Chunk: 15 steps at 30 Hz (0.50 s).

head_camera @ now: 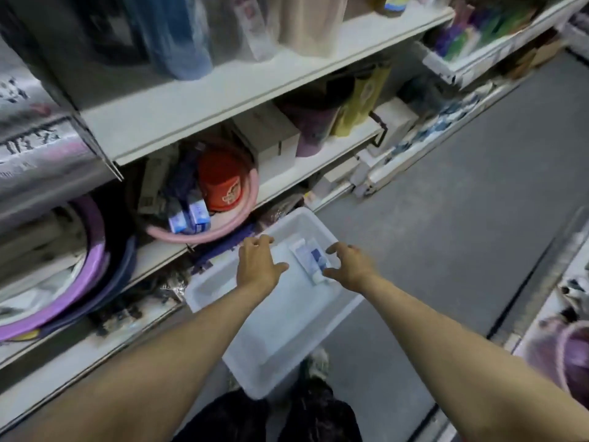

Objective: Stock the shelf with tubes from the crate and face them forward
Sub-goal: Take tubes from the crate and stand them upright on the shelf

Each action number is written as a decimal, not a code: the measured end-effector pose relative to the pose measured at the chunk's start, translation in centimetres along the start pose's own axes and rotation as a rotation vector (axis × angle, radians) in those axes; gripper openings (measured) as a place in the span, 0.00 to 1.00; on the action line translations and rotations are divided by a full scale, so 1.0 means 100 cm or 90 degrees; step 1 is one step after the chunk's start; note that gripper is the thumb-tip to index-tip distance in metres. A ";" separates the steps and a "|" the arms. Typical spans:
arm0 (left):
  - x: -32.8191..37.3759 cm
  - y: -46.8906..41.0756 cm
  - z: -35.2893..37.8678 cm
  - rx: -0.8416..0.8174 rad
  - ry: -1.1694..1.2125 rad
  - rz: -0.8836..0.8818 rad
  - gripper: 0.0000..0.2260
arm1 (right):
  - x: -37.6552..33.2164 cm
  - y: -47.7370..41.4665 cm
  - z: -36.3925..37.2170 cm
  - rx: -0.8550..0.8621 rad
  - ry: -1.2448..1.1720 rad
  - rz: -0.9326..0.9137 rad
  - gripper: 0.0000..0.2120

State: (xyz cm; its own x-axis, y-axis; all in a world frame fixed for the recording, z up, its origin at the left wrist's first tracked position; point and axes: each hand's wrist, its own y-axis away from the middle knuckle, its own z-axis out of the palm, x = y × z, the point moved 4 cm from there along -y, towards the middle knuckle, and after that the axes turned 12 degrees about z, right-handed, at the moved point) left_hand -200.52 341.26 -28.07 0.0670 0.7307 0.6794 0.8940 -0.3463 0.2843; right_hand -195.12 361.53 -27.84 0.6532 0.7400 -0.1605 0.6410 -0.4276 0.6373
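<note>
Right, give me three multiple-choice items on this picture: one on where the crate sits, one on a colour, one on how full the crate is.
1. Where is the crate?
A. On a counter
B. On the floor beside the shelves
C. On a cart

2. What colour is the tub inside the pink basin?
A. Red
B. Green
C. Black

3. How full is the crate?
A. Piled to the rim
B. Closed under a lid
C. Almost empty, with only tubes at its far end

Answers:
1. B, since the crate's base rests on the grey floor next to the lowest shelf.
2. A, since the tub is plainly red.
3. C, since the bare white bottom shows over most of the crate.
</note>
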 end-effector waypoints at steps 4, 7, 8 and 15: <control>-0.034 -0.021 0.037 -0.008 0.002 -0.075 0.27 | 0.010 -0.056 0.037 -0.062 -0.036 0.025 0.28; -0.055 -0.032 0.061 -0.005 0.009 -0.140 0.27 | 0.013 -0.094 0.056 -0.103 -0.085 0.056 0.29; -0.061 -0.034 0.069 -0.007 0.010 -0.162 0.27 | 0.014 -0.103 0.062 -0.114 -0.099 0.068 0.30; -0.086 -0.051 0.118 -0.019 0.032 -0.283 0.26 | 0.035 -0.159 0.110 -0.145 -0.142 0.111 0.28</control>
State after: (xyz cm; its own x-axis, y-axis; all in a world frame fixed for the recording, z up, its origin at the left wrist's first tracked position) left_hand -200.47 343.65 -43.33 -0.3430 0.7831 0.5188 0.8179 -0.0226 0.5749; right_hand -198.58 365.22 -46.77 0.8330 0.5236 -0.1785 0.4218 -0.3925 0.8173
